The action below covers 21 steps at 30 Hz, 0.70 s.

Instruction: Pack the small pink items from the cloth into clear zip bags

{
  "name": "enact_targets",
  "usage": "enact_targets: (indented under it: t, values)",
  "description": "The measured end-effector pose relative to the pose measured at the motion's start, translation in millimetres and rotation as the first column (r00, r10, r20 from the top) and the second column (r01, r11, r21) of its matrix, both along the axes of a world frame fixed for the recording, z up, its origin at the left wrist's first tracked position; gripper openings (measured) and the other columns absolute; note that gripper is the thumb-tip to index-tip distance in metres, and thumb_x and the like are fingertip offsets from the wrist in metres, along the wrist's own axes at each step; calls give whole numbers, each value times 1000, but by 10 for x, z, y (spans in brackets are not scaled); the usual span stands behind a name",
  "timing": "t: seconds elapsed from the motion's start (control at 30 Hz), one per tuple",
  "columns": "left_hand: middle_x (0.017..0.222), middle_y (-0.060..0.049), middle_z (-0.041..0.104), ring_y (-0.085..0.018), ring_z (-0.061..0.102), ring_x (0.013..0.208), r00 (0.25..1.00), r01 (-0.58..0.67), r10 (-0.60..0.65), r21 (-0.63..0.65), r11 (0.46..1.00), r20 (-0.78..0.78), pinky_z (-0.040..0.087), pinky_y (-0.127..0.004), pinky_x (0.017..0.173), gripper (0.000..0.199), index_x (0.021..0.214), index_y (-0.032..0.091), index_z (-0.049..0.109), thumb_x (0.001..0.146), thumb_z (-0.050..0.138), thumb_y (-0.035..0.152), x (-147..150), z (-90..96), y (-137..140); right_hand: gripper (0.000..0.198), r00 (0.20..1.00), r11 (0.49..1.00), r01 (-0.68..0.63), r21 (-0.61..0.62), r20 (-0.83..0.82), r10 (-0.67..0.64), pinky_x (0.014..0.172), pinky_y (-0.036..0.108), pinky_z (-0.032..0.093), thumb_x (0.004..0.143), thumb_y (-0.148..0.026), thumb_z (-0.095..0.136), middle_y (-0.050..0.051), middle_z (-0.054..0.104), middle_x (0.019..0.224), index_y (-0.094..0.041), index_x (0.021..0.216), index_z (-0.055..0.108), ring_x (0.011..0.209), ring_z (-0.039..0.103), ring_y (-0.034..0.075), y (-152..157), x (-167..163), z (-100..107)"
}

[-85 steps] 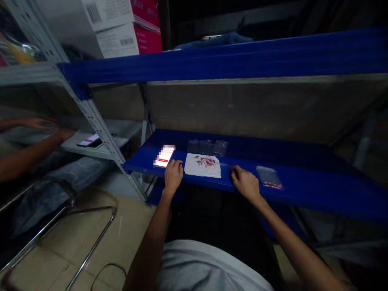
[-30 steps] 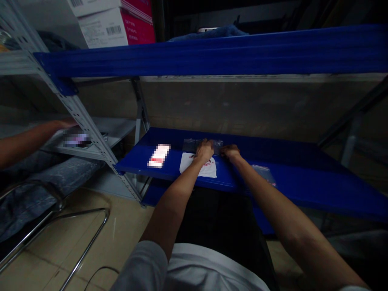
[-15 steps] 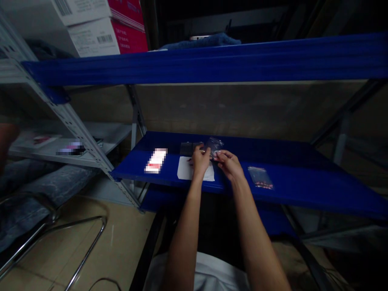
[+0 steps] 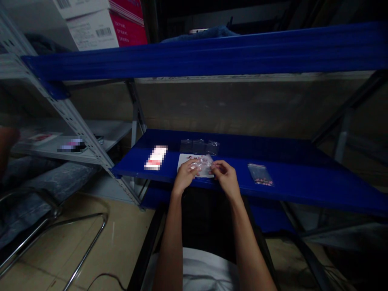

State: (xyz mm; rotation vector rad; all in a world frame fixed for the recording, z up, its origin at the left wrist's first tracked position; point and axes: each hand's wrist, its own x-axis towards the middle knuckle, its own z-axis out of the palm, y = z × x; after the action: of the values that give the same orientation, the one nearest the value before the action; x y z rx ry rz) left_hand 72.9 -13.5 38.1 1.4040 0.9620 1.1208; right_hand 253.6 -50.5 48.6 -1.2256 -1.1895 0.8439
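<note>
A small clear plastic bag (image 4: 202,162) is stretched between my two hands, above a white sheet of paper (image 4: 181,161). My left hand (image 4: 187,174) pinches the bag's left side, and my right hand (image 4: 224,173) has its fingers closed on the right edge. Several small dark reddish pieces (image 4: 190,157) lie on the paper just behind the bag; what they are is too small to tell. Flat clear bags (image 4: 197,146) rest on the blue shelf behind the paper. To the right lies another zip bag (image 4: 260,175) with small pink and dark pieces along its bottom.
The blue shelf (image 4: 297,169) spans the front, with a blue beam (image 4: 212,56) above it. A pixelated bright phone-like object (image 4: 156,157) lies left. White and red boxes (image 4: 93,32) stand above. A chrome chair frame (image 4: 87,238) and a person's hand (image 4: 7,139) are at far left.
Both hands have come down and toward me, bringing a clear bag from behind the paper to over it. Flat bags and the small pieces on the paper are now less covered.
</note>
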Motion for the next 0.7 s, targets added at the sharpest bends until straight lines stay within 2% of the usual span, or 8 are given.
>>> enact_targets:
  t: [0.1, 0.17, 0.27, 0.33, 0.37, 0.53, 0.63, 0.7]
  values:
    - [96, -8, 76, -13, 69, 66, 1000, -16, 17, 34, 999, -23, 49, -20, 52, 40, 125, 15, 69, 86, 71, 23, -89, 29, -27, 41, 1000, 1000, -5, -14, 18, 6, 56, 29, 46, 76, -59, 75, 7, 71, 79, -21, 88, 65, 70, 68, 23, -34, 14, -24]
    - [97, -8, 75, -16, 72, 73, 990, -88, 96, 87, 992, -101, 57, -25, 60, 38, 125, 18, 69, 88, 70, 25, -137, 85, -62, 41, 998, 1000, 13, 0, 65, -13, 60, 30, 48, 77, -60, 75, 6, 70, 76, -21, 84, 65, 70, 67, 22, -52, 6, -23]
    - [123, -10, 72, -25, 73, 107, 915, -176, 278, 330, 928, -294, 62, -38, 90, 42, 124, 23, 72, 83, 80, 27, -164, 227, -147, 42, 992, 1000, 15, 21, 126, -18, 63, 30, 49, 78, -62, 74, 5, 70, 74, -21, 81, 66, 70, 66, 22, -66, -48, -1]
    - [141, -10, 64, -31, 62, 131, 845, -123, 347, 483, 867, -407, 53, -46, 110, 54, 128, 27, 71, 76, 88, 30, -142, 323, -214, 41, 990, 999, -4, 37, 140, -1, 64, 30, 48, 79, -62, 74, 5, 70, 75, -21, 81, 68, 70, 65, 21, -72, -98, 19]
    - [144, -10, 62, -32, 58, 136, 822, -79, 349, 517, 852, -450, 49, -48, 115, 60, 132, 29, 69, 75, 89, 31, -123, 360, -242, 40, 990, 999, -13, 45, 142, 6, 64, 30, 48, 79, -61, 74, 5, 70, 75, -21, 81, 68, 71, 64, 21, -76, -120, 29]
    - [142, -12, 65, -32, 61, 134, 806, 43, 259, 490, 871, -532, 47, -46, 117, 72, 144, 25, 60, 78, 87, 36, -56, 377, -283, 38, 994, 998, -64, 28, 89, 61, 63, 31, 47, 82, -59, 72, 4, 71, 74, -22, 81, 71, 69, 63, 22, -96, -143, 77]
    - [148, -13, 61, -34, 56, 140, 799, 28, 256, 460, 888, -544, 43, -49, 121, 75, 145, 24, 60, 77, 88, 38, -48, 319, -256, 37, 992, 995, -102, 16, 73, 100, 62, 30, 46, 83, -57, 70, 4, 72, 74, -21, 82, 74, 68, 62, 21, -103, -123, 104]
    - [147, -12, 62, -34, 56, 139, 806, 10, 267, 463, 886, -529, 44, -49, 120, 71, 143, 25, 61, 78, 87, 37, -43, 291, -238, 35, 991, 994, -106, 20, 90, 103, 61, 29, 45, 82, -56, 70, 4, 72, 75, -20, 83, 74, 68, 61, 21, -104, -120, 120]
